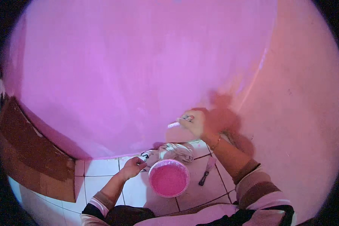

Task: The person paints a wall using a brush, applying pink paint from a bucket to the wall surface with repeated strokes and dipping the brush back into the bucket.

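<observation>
My right hand [193, 121] is closed around a small whitish tool [174, 124], held at the lower part of the pink-painted wall [130, 70]; whether it is a brush cannot be told. My left hand [133, 167], thumb and fingers close together, is just left of a round bucket of pink paint [169, 178] on the floor; whether it pinches something beside the crumpled cloth is unclear. That pale cloth [176, 152] lies behind the bucket against the wall's foot. A putty knife or flat brush with a dark handle [207, 171] lies on the tiles right of the bucket.
White floor tiles [101, 168] with dark joints run along the wall's foot. A brown wooden board or furniture piece [36, 152] stands at the left. An adjoining wall of a duller, orange-pink colour [299, 113] rises on the right, meeting the painted wall at a corner.
</observation>
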The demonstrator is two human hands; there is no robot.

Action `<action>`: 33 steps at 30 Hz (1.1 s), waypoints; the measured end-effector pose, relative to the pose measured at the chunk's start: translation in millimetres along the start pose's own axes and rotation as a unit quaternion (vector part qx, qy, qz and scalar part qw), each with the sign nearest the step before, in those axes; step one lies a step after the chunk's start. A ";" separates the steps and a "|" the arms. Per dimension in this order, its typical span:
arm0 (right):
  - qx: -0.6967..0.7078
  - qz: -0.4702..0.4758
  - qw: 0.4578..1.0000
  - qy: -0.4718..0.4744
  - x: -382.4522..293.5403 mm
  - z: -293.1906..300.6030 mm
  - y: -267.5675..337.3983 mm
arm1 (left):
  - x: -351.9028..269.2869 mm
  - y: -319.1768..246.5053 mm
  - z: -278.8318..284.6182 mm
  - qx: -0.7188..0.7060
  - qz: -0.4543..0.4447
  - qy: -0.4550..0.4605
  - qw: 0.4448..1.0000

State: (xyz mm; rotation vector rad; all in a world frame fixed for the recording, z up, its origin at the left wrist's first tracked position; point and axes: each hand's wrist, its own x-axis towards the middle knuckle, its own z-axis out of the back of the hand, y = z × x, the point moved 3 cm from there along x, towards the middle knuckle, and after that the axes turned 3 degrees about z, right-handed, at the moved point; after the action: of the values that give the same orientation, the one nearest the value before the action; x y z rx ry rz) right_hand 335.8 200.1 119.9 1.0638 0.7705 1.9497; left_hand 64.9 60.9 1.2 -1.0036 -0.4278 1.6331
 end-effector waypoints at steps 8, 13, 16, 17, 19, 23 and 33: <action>0.111 0.145 0.976 -0.118 53.8 44.3 109.8 | -6.4 8.7 6.9 -0.044 -0.006 -0.001 0.999; 0.019 0.354 0.882 -0.311 29.4 78.3 203.6 | -2.2 19.5 6.6 -0.071 -0.003 0.005 0.997; -0.036 0.362 0.885 -0.289 23.8 69.9 190.9 | -4.5 32.2 0.6 -0.070 0.026 0.032 0.997; -0.034 0.360 0.885 -0.292 21.2 69.2 187.3 | -5.2 34.8 0.7 -0.066 0.027 0.033 0.997; 0.002 0.282 0.920 -0.271 14.6 67.9 172.4 | -12.3 38.7 -7.8 -0.119 0.058 0.064 0.989; 0.096 0.175 0.941 -0.273 -5.8 69.2 129.1 | -9.6 45.6 -5.8 -0.110 0.069 0.056 0.990; -0.211 -0.024 0.963 -0.168 25.8 92.9 31.0 | -8.5 22.5 -16.3 -0.113 0.075 0.069 0.988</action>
State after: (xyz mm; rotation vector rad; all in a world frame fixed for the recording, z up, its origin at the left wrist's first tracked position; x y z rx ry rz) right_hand 397.3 218.9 198.2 1.0547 0.1793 1.7230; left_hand 64.2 42.4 -21.2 -1.3393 -0.4599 1.6618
